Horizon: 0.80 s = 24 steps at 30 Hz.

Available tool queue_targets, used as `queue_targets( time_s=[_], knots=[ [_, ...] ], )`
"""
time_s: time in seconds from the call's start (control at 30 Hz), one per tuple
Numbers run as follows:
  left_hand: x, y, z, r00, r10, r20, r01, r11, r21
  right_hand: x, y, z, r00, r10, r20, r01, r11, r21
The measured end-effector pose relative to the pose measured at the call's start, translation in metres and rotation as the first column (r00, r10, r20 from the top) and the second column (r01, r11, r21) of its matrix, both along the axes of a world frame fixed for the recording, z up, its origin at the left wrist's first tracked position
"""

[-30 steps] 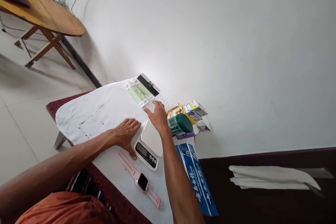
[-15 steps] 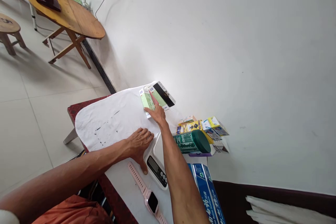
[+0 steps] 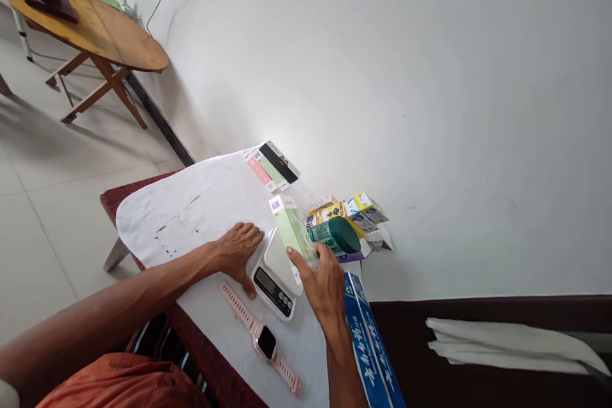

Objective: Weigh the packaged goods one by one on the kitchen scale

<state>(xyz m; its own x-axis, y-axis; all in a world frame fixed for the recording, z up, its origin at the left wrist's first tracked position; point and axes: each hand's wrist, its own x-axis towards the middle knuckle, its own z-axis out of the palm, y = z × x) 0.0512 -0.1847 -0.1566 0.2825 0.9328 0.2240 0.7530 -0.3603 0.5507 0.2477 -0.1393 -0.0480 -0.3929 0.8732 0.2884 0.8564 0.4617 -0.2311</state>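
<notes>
Green carton shift (image 3: 289, 223): moved from beside the far boxes (image 3: 275, 169) to above the scale (image 3: 276, 274), in the right hand (image 3: 326, 284).
Clothed table (image 3: 143, 204): spreads under and beyond the left hand's (image 3: 236, 248) fingers.
Scale: right of the left fingers, partly below the right ones; carton contact, cannot tell.
Carton handling: held tilted, far end reaching ahead of the right fingers. Probably light, stiff card, slightly slick, corners easily dented; contents unseen. Best hold: across its sides, mid-length, gently.
Right fingers: clamped on its near end, thumb opposite fingertips.
Left fingers: close together, thumb spread wide, along the scale's left edge, apparently touching.
</notes>
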Motion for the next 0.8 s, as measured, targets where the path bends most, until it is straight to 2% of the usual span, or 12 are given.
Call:
queue_targets(
  time_s=[0.13, 0.23, 0.33, 0.53, 0.63, 0.8],
  knots=[
    [-0.001, -0.001, 0.001, 1.000, -0.001, -0.023, 0.001, 1.000, -0.015, 0.035, -0.027, -0.018, 0.996, -0.089, 0.026, 0.090, 0.996, -0.016],
    [-0.002, -0.002, 0.002, 0.999, -0.002, -0.045, 0.000, 0.999, -0.035, 0.044, -0.034, -0.034, 0.989, -0.127, 0.070, 0.129, 0.991, -0.036],
    [-0.003, -0.003, 0.005, 0.998, -0.013, -0.054, 0.011, 0.999, -0.044, 0.047, -0.034, -0.044, 0.991, -0.113, 0.077, 0.116, 0.993, -0.035],
    [-0.003, -0.003, 0.009, 0.996, -0.014, -0.091, 0.008, 0.998, -0.064, 0.044, -0.030, -0.038, 0.998, -0.060, 0.038, 0.056, 0.995, 0.087],
    [-0.003, -0.002, 0.010, 0.994, -0.016, -0.110, 0.009, 0.998, -0.062, 0.039, -0.031, -0.038, 0.996, -0.065, 0.059, 0.061, 0.996, 0.057],
    [-0.004, -0.002, 0.013, 0.993, -0.018, -0.121, 0.010, 0.998, -0.068, 0.036, -0.036, -0.055, 0.991, -0.107, 0.074, 0.107, 0.994, 0.009]
  ],
)
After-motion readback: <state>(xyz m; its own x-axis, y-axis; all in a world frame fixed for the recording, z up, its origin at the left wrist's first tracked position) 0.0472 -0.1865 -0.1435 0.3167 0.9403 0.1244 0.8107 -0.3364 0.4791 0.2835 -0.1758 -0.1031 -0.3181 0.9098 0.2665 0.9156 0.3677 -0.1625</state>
